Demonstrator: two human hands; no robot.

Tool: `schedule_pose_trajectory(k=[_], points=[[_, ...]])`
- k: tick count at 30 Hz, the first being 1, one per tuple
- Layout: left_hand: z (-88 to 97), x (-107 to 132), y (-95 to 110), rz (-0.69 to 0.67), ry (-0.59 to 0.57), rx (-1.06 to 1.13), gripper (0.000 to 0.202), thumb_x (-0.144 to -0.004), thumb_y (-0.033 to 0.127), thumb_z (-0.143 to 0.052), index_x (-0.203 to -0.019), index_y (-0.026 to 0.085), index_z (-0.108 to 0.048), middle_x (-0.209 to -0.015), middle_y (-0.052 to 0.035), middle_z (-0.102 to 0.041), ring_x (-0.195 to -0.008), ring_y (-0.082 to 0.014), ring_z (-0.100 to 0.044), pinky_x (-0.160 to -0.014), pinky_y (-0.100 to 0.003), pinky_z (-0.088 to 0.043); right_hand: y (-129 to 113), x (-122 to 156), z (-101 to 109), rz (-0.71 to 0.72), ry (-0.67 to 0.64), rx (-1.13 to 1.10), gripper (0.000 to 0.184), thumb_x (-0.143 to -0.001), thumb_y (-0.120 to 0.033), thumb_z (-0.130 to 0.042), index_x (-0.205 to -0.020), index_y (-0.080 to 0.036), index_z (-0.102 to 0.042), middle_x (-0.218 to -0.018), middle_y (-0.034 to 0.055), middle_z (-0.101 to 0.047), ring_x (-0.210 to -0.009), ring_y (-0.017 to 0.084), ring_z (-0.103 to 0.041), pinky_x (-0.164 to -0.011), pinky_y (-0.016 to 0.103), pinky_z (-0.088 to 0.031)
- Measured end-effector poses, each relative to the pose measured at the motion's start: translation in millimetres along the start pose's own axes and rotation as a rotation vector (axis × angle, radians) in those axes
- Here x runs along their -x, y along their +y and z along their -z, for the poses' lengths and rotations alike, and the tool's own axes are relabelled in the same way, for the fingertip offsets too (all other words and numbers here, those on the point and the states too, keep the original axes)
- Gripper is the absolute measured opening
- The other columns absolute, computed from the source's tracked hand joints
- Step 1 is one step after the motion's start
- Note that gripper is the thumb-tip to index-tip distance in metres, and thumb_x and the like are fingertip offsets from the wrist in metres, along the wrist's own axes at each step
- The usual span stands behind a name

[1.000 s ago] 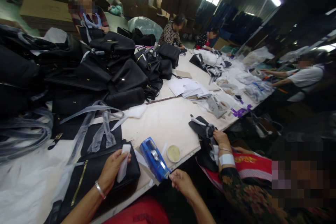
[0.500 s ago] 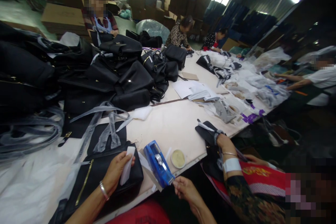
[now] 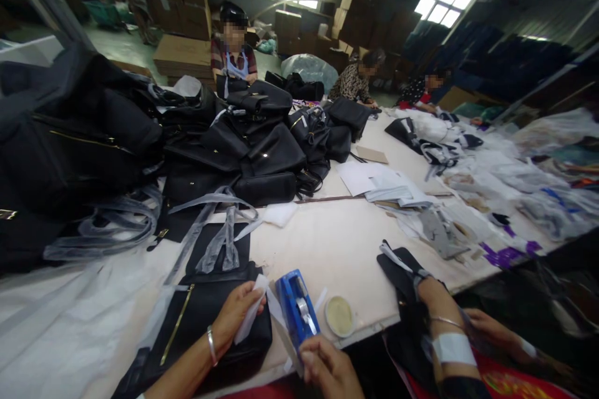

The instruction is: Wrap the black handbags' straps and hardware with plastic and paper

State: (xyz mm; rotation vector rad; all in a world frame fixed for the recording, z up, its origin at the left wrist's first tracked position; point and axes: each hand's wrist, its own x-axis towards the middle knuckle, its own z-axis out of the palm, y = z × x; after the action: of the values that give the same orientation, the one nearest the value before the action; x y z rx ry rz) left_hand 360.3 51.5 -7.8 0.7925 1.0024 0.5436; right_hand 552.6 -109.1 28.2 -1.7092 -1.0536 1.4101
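Observation:
My left hand (image 3: pixel 236 315) is closed on a folded white paper strip (image 3: pixel 253 310). The strip is held over a black leather-look backpack (image 3: pixel 224 305), which lies at the table's front edge with a gold zip and wrapped straps. Right of it stands a blue tape dispenser (image 3: pixel 294 302) with a roll in it. My right hand (image 3: pixel 330 365) pinches thumb against fingers at the dispenser's near end, where the tape comes off; the tape itself barely shows. Beside the dispenser sits a small round tub (image 3: pixel 339 316) with a yellowish content.
Black bags (image 3: pixel 266 149) are heaped at the left and back of the table. White paper sheets (image 3: pixel 379 184) lie beyond the dispenser. At my right, a co-worker's arm (image 3: pixel 442 312) reaches to a black piece (image 3: pixel 397 268). Clear plastic wrap (image 3: pixel 56 324) covers the left front.
The view has swung left, so things appear farther right. My right hand stays at the dispenser's near end and now overlaps it more. My left hand keeps the paper strip.

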Motion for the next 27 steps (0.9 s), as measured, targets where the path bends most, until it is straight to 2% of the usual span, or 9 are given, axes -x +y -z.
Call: schedule_pose_trajectory(k=[3, 5, 7, 10, 14, 17, 20, 24, 27], points=[[-2.2, -3, 0, -0.004, -0.037, 0.002, 0.027, -0.076, 0.039, -0.070, -0.076, 0.013, -0.062, -0.066, -0.0005, -0.063, -0.056, -0.0101, -0.054, -0.056, -0.020, -0.040, -51, -36, -12, 0.157, 0.058, 0.072, 0.023, -0.090, -0.036, -0.048, -0.094, -0.021, -0.064, -0.071, -0.0003, -0.062, -0.068, 0.015, -0.058, -0.064, 0.024, -0.041], [-1.9, -4, 0, -0.011, -0.061, 0.013, 0.029, -0.074, 0.039, -0.071, -0.077, 0.012, -0.062, -0.065, -0.0006, -0.062, -0.055, -0.0103, -0.053, -0.055, -0.021, -0.040, -69, -62, -20, 0.237, 0.061, 0.129, 0.020, -0.091, -0.030, -0.048, -0.094, -0.021, -0.065, -0.072, -0.0006, -0.062, -0.071, 0.015, -0.059, -0.067, 0.023, -0.042], [-0.6, -5, 1, -0.020, -0.081, 0.033, 0.030, -0.074, 0.041, -0.071, -0.078, 0.012, -0.062, -0.065, -0.0010, -0.062, -0.055, -0.0104, -0.053, -0.054, -0.021, -0.039, -75, -85, -26, 0.295, 0.024, 0.181, 0.020, -0.091, -0.026, -0.047, -0.095, -0.022, -0.066, -0.073, -0.0009, -0.062, -0.071, 0.014, -0.059, -0.068, 0.023, -0.042], [1.7, -5, 3, -0.045, -0.102, 0.061, 0.032, -0.075, 0.042, -0.069, -0.079, 0.012, -0.062, -0.066, -0.0014, -0.061, -0.055, -0.0109, -0.052, -0.054, -0.022, -0.038, -73, -109, -31, 0.351, -0.038, 0.275, 0.020, -0.090, -0.021, -0.046, -0.093, -0.023, -0.066, -0.074, -0.0015, -0.064, -0.070, 0.014, -0.059, -0.068, 0.023, -0.041], [6.1, -5, 6, -0.055, -0.118, 0.087, 0.032, -0.079, 0.043, -0.066, -0.084, 0.012, -0.062, -0.067, -0.0014, -0.061, -0.056, -0.0109, -0.052, -0.054, -0.021, -0.037, -67, -124, -31, 0.363, -0.054, 0.410, 0.019, -0.090, -0.021, -0.046, -0.089, -0.024, -0.065, -0.071, -0.0027, -0.062, -0.071, 0.014, -0.059, -0.067, 0.023, -0.039], [11.0, -7, 8, -0.037, -0.158, 0.103, 0.033, -0.081, 0.044, -0.064, -0.089, 0.013, -0.063, -0.069, -0.0017, -0.062, -0.056, -0.0107, -0.052, -0.055, -0.021, -0.037, -65, -131, -30, 0.320, -0.044, 0.424, 0.022, -0.087, -0.021, -0.049, -0.107, -0.025, -0.057, -0.068, -0.0049, -0.060, -0.067, 0.014, -0.058, -0.064, 0.022, -0.038], [14.8, -8, 10, -0.014, -0.200, 0.146, 0.032, -0.082, 0.044, -0.063, -0.092, 0.013, -0.063, -0.070, -0.0021, -0.061, -0.056, -0.0102, -0.051, -0.055, -0.021, -0.036, -61, -139, -30, 0.276, -0.048, 0.343, 0.033, -0.084, -0.020, -0.050, -0.117, -0.024, -0.048, -0.066, -0.0064, -0.059, -0.063, 0.014, -0.058, -0.063, 0.022, -0.039], [15.4, -10, 18, 0.022, -0.224, 0.332, 0.031, -0.084, 0.041, -0.063, -0.093, 0.012, -0.064, -0.067, -0.0022, -0.058, -0.054, -0.0090, -0.047, -0.055, -0.021, -0.036, -49, -149, -37, 0.189, -0.022, 0.176, 0.026, -0.085, -0.026, -0.053, -0.111, -0.021, -0.049, -0.063, -0.0058, -0.060, -0.060, 0.014, -0.057, -0.061, 0.023, -0.040], [16.0, -12, 24, 0.096, -0.269, 0.490, 0.036, -0.082, 0.039, -0.066, -0.107, 0.014, -0.064, -0.068, -0.0023, -0.056, -0.052, -0.0089, -0.044, -0.054, -0.022, -0.038, -36, -156, -51, 0.115, 0.009, 0.013, 0.024, -0.086, -0.036, -0.055, -0.103, -0.019, -0.051, -0.056, -0.0060, -0.056, -0.052, 0.014, -0.053, -0.054, 0.023, -0.039]])
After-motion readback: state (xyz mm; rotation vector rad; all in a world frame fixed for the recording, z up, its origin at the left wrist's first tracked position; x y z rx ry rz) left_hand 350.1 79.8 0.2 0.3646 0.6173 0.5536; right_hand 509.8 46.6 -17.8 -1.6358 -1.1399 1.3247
